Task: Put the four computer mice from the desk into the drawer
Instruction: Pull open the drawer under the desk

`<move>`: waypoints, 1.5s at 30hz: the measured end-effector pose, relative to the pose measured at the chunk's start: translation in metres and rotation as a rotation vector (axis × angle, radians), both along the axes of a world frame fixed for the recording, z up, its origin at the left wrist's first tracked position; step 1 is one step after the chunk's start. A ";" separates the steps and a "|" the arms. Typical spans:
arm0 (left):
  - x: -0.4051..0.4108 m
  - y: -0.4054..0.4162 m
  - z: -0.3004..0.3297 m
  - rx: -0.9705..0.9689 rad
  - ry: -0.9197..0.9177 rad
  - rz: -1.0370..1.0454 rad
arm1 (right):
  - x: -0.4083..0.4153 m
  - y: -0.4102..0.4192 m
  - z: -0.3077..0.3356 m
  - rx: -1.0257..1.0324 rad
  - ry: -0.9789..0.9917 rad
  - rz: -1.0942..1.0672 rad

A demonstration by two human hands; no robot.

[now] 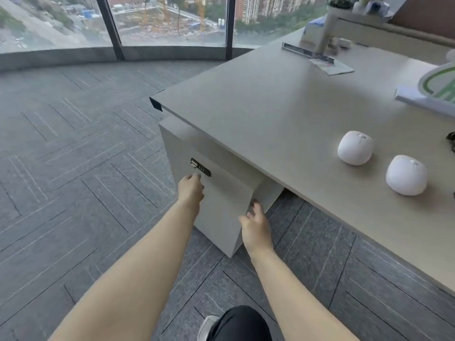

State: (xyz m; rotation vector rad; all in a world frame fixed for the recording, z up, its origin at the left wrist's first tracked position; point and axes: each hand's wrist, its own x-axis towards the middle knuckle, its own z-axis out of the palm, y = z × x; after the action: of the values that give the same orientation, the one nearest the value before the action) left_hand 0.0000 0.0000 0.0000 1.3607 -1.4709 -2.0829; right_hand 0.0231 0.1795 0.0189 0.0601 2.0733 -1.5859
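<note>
Two white computer mice lie on the grey desk (258, 107) near its front edge at the right, one (355, 147) farther from me than the other (406, 175). A dark object (451, 141) is cut off by the right edge of the view. Under the desk's left end stands the drawer unit, its grey front (221, 200) bearing a small black combination lock (200, 167). My left hand (190, 190) curls over the front's left edge just below the lock. My right hand (257, 230) holds the front's right edge, thumb on the face. The drawer's inside is hidden.
At the back of the desk stand a monitor stand (325, 33), a metal rail (307, 52) and a paper leaflet (332, 66). A white and green object (435, 87) sits at the right. Grey carpet (86, 156) runs left to the curved window. My knee and shoe (236, 326) are below.
</note>
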 end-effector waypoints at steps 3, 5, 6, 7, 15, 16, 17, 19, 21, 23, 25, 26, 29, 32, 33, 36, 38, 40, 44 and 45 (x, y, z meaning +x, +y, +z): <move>-0.021 -0.009 0.001 -0.048 -0.030 0.084 | -0.008 -0.005 -0.008 0.016 0.048 -0.023; -0.033 -0.017 -0.004 -0.069 -0.042 0.122 | -0.011 -0.006 -0.012 0.029 0.046 -0.052; -0.036 -0.020 -0.007 -0.084 -0.061 0.138 | -0.011 -0.005 -0.013 0.039 0.046 -0.064; -0.039 -0.024 -0.010 -0.092 -0.073 0.150 | -0.012 -0.005 -0.015 0.035 0.059 -0.069; -0.043 -0.036 -0.014 -0.039 -0.068 0.188 | -0.008 -0.005 -0.013 0.064 0.044 -0.038; -0.040 -0.035 -0.014 -0.040 -0.070 0.196 | -0.004 -0.004 -0.012 0.078 0.045 -0.027; -0.035 -0.035 -0.013 -0.036 -0.074 0.211 | -0.001 -0.003 -0.011 0.085 0.056 -0.013; -0.021 -0.035 -0.013 -0.019 -0.078 0.236 | 0.007 0.002 -0.010 0.095 0.072 0.025; 0.002 -0.037 -0.013 -0.027 -0.091 0.245 | 0.019 0.006 -0.005 0.089 0.073 0.070; 0.028 -0.041 -0.014 -0.023 -0.094 0.251 | 0.032 0.007 -0.005 0.077 0.051 0.105; 0.055 -0.044 -0.013 -0.001 -0.086 0.278 | 0.048 0.006 -0.005 0.067 0.029 0.140; 0.069 -0.046 -0.013 0.007 -0.080 0.296 | 0.058 0.005 -0.006 0.054 0.018 0.156; 0.107 -0.050 -0.014 0.023 -0.067 0.358 | 0.088 0.003 -0.009 0.033 0.002 0.223; 0.145 -0.055 -0.016 0.029 -0.063 0.408 | 0.114 0.002 -0.013 0.047 0.000 0.314; 0.157 -0.058 -0.017 0.033 -0.057 0.413 | 0.122 0.001 -0.015 0.050 -0.002 0.340; 0.188 -0.062 -0.018 0.019 -0.048 0.434 | 0.144 -0.004 -0.017 0.046 -0.017 0.398; 0.206 -0.066 -0.019 0.000 -0.064 0.443 | 0.156 -0.006 -0.018 0.046 -0.019 0.437; 0.221 -0.069 -0.020 -0.012 -0.065 0.448 | 0.168 -0.009 -0.018 0.046 -0.016 0.472; 0.246 -0.078 -0.026 -0.005 -0.076 0.446 | 0.185 -0.014 -0.016 0.057 -0.012 0.553; 0.252 -0.079 -0.026 -0.011 -0.083 0.448 | 0.188 -0.015 -0.015 0.052 -0.023 0.571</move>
State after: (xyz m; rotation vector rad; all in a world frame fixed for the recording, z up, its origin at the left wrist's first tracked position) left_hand 0.2516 -0.0787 -0.0256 1.6118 -1.0739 -1.7492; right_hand 0.2109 0.1646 0.0041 -0.4535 1.8840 -1.1716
